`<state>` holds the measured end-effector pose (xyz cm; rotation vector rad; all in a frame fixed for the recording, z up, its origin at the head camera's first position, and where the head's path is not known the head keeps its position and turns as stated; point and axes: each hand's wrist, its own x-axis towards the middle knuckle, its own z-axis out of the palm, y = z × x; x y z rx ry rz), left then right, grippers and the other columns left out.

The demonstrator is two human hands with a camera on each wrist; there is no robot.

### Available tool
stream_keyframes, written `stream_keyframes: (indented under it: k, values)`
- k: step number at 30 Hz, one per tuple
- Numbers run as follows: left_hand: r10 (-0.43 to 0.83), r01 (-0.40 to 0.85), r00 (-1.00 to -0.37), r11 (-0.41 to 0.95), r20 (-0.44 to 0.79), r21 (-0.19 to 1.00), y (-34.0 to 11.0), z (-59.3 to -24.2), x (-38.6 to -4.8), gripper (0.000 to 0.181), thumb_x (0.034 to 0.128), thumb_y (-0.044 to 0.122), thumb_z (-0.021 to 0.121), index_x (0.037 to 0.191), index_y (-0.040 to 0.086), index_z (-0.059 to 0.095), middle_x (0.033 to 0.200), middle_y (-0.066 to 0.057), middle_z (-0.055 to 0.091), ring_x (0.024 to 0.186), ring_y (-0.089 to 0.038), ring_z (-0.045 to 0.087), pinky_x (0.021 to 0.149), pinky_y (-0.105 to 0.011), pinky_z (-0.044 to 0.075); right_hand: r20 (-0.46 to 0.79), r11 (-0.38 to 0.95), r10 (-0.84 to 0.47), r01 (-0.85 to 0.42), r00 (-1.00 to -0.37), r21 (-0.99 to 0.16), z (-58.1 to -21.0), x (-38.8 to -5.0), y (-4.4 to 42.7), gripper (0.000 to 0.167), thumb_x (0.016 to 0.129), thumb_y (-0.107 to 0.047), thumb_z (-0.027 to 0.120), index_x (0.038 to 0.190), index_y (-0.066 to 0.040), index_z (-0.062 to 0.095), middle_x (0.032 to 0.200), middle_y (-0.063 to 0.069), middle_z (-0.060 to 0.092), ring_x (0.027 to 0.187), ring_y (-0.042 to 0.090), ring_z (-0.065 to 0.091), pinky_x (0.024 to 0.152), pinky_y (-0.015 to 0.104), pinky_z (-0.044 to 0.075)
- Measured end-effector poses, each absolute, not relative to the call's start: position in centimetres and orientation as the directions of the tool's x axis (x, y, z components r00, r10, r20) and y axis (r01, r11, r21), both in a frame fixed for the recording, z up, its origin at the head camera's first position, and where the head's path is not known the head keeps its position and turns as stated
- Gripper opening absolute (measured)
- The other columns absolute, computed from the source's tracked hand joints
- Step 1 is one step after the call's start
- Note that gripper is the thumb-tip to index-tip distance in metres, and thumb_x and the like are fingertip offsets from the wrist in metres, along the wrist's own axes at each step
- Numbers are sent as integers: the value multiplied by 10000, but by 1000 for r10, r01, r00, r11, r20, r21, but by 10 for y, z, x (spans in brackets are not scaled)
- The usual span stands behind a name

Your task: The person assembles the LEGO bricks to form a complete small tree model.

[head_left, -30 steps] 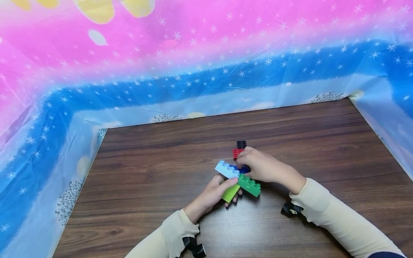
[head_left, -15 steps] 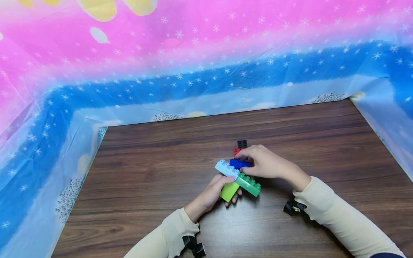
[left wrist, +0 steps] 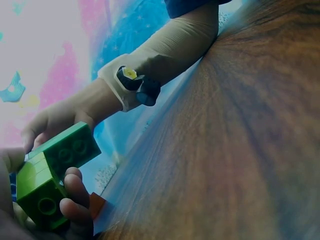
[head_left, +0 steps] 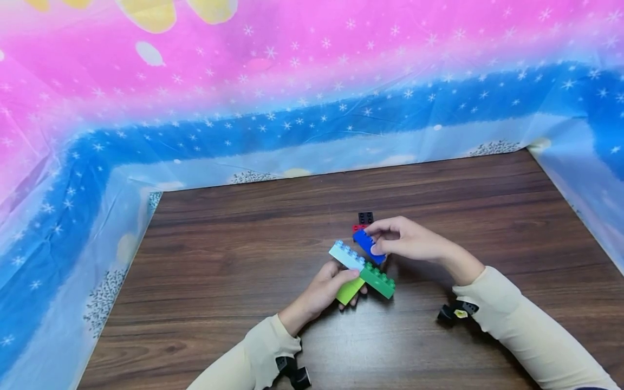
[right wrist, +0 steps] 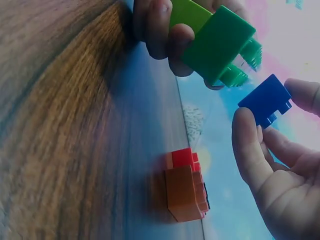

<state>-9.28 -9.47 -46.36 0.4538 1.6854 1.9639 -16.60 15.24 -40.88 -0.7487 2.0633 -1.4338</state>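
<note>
My left hand (head_left: 322, 292) grips a joined set of toy building bricks, with the thumb on top and fingers beneath. A light blue brick (head_left: 345, 257) and a green brick (head_left: 379, 283) lie end to end across lime-green bricks (head_left: 349, 293). Just beyond the set, my right hand (head_left: 414, 242) pinches a blue brick (head_left: 364, 243) between thumb and fingers. That blue brick lies slantwise, roughly parallel to the light blue and green ones. In the right wrist view, a gap shows between the blue brick and the green brick's studs.
On the dark wooden table (head_left: 234, 260), a red brick (head_left: 357, 228) and a black brick (head_left: 365, 218) stand behind the hands. An orange-brown brick (right wrist: 182, 192) sits beside the red one in the right wrist view. A printed cloth (head_left: 292, 130) borders the table.
My right hand has drawn slightly right, and the blue brick in it has come into fuller view and turned slantwise. The left hand and its joined bricks have barely shifted.
</note>
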Motion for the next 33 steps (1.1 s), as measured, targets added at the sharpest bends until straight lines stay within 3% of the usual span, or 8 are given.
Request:
stream_keyframes:
  k: [8,15,33]
  values:
    - [577,-144,-813,-68,-79,987,-95,-465,-93,355,1114,220,496,1292,-80,563,877,-151,712,579,-129,601,428,-208,463,-79,266,-722,-170,-688,-949,-410,-164,151,429,984,-142,664,1340,92,615,1165,142,717,1017,254,687,884,307,591]
    - [577,-130,-813,-48,-79,990,-94,-464,-92,363,1124,215,493,1241,-115,589,882,-246,701,564,-120,590,415,-204,453,-76,268,-733,-185,-676,-945,-412,-164,152,463,996,-157,689,1362,110,594,1140,130,724,988,242,692,876,312,590]
    - [588,-123,-802,6,-103,992,-96,-463,-94,362,1130,213,490,1303,-92,580,911,-287,702,559,-121,570,417,-216,434,-114,279,-768,-169,-630,-945,-415,-165,154,523,1018,-156,673,1423,146,534,1240,180,718,1050,239,713,935,301,577]
